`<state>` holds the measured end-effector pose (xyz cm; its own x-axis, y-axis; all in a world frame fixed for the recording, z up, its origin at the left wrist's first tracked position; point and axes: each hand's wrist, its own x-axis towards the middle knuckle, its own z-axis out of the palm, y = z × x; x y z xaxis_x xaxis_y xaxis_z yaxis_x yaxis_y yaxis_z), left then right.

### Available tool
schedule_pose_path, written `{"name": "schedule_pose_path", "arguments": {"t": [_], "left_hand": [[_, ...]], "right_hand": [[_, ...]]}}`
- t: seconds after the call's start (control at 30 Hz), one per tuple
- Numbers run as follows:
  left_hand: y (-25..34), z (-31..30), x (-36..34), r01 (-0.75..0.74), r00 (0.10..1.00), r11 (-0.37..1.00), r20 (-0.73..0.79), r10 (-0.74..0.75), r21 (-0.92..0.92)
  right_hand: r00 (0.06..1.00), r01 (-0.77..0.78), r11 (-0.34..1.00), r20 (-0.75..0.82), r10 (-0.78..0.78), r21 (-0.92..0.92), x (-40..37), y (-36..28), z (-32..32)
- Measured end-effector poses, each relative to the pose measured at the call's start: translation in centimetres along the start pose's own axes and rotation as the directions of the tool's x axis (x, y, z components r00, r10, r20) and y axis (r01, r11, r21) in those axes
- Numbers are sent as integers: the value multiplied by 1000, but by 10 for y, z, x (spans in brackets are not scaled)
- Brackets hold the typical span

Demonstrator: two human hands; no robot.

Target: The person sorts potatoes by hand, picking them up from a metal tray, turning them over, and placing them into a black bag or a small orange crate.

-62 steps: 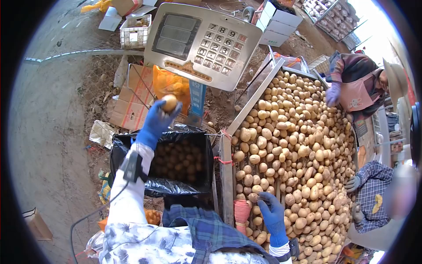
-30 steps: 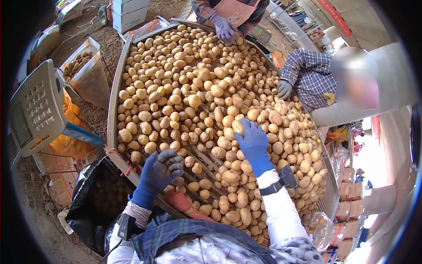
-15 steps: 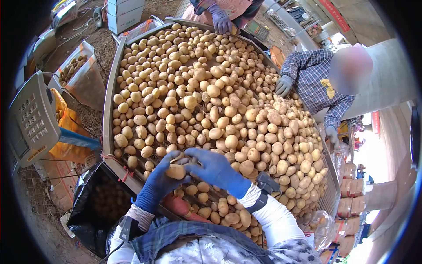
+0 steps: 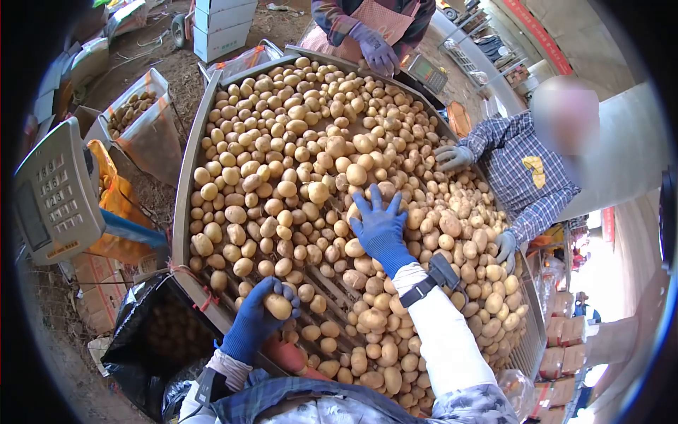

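Note:
My left hand (image 4: 256, 319), in a blue glove, is closed around a potato (image 4: 278, 306) near the front left edge of the sorting table (image 4: 185, 205). Farther out, my right hand (image 4: 381, 225) reaches over the heap with its gloved fingers spread, resting on or just above the potatoes (image 4: 318, 192). No potato shows in its grip; what lies under the palm is hidden. Slats of the table show between loose potatoes just left of my right forearm.
A black bag (image 4: 166, 332) holding potatoes hangs at the front left, beside a scale display (image 4: 53, 194). One co-worker's gloved hand (image 4: 378, 49) is at the far edge. Another co-worker in a checked shirt (image 4: 526, 166) has both hands at the right side.
My hands have moved apart. The right stretched forward onto the heap and spread its fingers, while the left moved slightly down, keeping a potato. The far co-worker's hand no longer shows a potato.

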<state>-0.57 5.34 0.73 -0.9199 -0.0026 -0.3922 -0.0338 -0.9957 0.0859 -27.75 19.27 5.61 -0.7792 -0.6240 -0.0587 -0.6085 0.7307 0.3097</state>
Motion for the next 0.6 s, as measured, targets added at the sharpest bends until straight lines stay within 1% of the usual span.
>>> {"name": "schedule_pose_path", "arguments": {"t": [0.03,0.17,0.23,0.27,0.3,0.37,0.43,0.47,0.5,0.57,0.6], "left_hand": [[-1,1,0,-5,1000,1000,0,5,2],[0,0,-1,-28,1000,999,-8,28,22],[0,-3,-2,-13,999,1000,36,13,-21],[-1,-4,-2,-11,999,999,32,13,-42],[-1,-2,-2,-17,999,999,36,19,-41],[1,5,-4,-19,999,999,-45,21,42],[3,15,-7,-52,997,998,-50,54,36],[5,18,-7,-46,998,997,-48,49,55],[6,19,-5,-40,998,997,-46,43,71],[4,15,-1,-54,998,997,-27,55,46],[4,10,1,-46,999,999,24,46,4]], "right_hand": [[999,-11,998,46,8,58,4,0,1],[1000,-22,999,15,22,38,28,-5,13],[995,-25,999,101,22,32,48,4,4],[990,-43,998,139,35,53,59,9,-1],[991,-40,998,133,32,53,72,17,2],[991,-93,978,108,73,189,100,34,22],[975,-141,985,186,120,101,124,46,24],[950,-200,972,265,162,123,136,50,21],[969,-184,980,182,167,80,140,49,17],[997,-64,988,61,56,141,163,48,6],[996,-62,988,67,53,138,167,41,-1]]}}
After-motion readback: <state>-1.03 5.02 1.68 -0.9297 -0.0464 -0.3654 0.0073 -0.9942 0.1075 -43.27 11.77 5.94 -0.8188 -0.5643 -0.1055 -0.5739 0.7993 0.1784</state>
